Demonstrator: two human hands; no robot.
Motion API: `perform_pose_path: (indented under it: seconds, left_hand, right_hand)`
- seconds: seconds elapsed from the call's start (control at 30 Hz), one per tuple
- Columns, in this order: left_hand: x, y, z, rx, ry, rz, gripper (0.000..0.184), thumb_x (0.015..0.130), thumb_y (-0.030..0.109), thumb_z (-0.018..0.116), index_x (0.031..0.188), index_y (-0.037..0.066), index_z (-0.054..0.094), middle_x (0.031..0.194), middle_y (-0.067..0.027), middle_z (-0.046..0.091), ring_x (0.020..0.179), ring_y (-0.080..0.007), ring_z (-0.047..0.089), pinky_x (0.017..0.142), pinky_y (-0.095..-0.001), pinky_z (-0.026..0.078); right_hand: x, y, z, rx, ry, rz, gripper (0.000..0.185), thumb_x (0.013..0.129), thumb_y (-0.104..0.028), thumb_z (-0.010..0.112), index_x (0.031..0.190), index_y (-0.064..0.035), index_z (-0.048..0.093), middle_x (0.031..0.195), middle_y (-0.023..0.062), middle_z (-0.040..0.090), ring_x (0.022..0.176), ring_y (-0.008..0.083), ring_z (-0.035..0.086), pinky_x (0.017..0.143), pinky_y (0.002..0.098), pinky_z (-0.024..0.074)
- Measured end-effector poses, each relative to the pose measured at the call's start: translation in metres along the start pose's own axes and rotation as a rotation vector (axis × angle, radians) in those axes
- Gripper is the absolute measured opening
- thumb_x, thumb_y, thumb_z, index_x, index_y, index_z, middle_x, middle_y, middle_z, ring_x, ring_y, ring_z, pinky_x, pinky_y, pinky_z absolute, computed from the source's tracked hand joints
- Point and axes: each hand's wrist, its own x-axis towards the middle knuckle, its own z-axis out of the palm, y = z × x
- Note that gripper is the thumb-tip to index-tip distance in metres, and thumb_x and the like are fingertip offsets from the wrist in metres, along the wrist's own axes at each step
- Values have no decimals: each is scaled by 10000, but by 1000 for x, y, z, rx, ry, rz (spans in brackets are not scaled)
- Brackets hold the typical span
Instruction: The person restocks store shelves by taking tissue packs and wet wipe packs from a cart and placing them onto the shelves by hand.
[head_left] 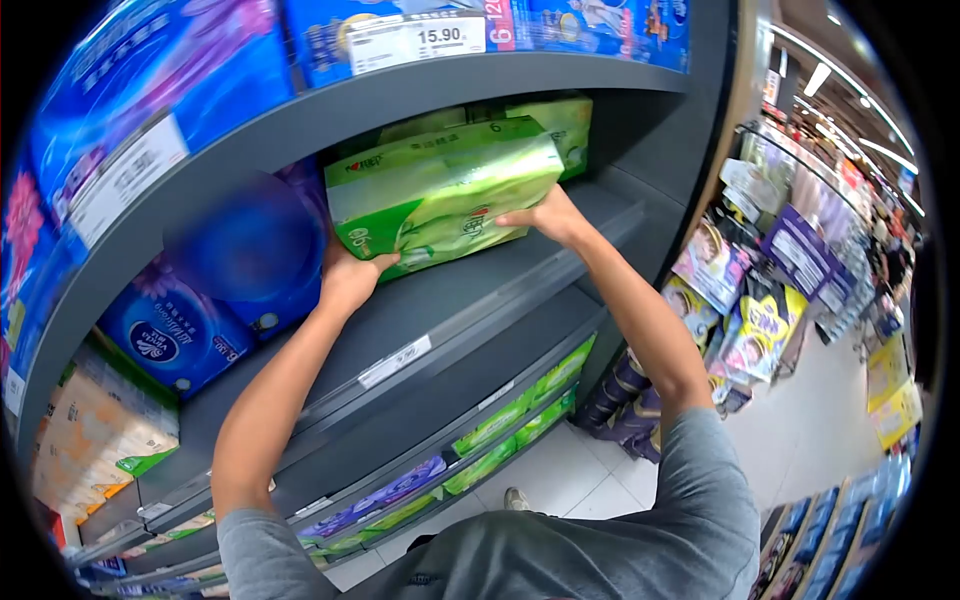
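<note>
Left hand (350, 280) and right hand (548, 214) clasping green tissue pack (440, 190) at both ends, over shelf (465, 285). Similar pack (575, 140) sitting behind. Grip looking complete; release not yet happening. Can't tell if base is touching.

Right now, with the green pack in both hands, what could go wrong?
The green pack could scrape the shelf edge above; its top sits close beneath. The left hand is right beside the blue packs, so it may nudge them. Another green pack sits behind, near the right hand, and might get knocked.
</note>
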Motion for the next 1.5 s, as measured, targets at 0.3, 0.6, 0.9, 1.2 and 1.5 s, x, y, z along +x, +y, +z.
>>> perform_pose_path:
  seconds: [0.3,0.6,0.9,1.2,1.5]
  left_hand:
    - [36,-6,31,93,136,-148,833,684,38,746,1360,37,260,1228,-174,544,1145,-326,527,963,-359,414]
    - [52,-25,62,115,333,-126,900,722,251,726,1426,58,199,1305,-212,462,1192,-357,479,999,-408,394]
    - [37,2,69,188,96,-589,685,777,172,571,1347,-88,295,1212,-254,545,1065,-379,569,910,-405,471]
    - [-178,85,-79,-133,276,212,462,773,62,613,1209,-31,493,1212,-232,538,1136,-357,537,936,-386,444]
    - [-637,-60,-211,191,411,-749,426,775,168,645,1182,59,584,1008,-179,648,914,-303,644,807,-394,504]
  right_hand:
    - [100,55,-15,-50,-286,59,693,627,8,768,1265,-37,500,1220,110,568,1147,263,509,1007,352,393]
    - [134,77,-22,-726,-241,-117,511,668,-294,730,1107,-64,608,1097,134,643,1029,303,592,902,383,447]
    - [75,17,27,-1319,-10,-72,459,790,-449,647,897,-3,642,791,186,673,781,352,661,722,437,528]
    - [-138,-166,229,-142,185,-1074,74,690,46,676,704,11,613,707,129,632,711,284,639,642,340,504]
    - [-347,-69,569,249,-788,-120,112,862,-101,605,842,-1,652,730,58,659,678,117,599,634,273,486]
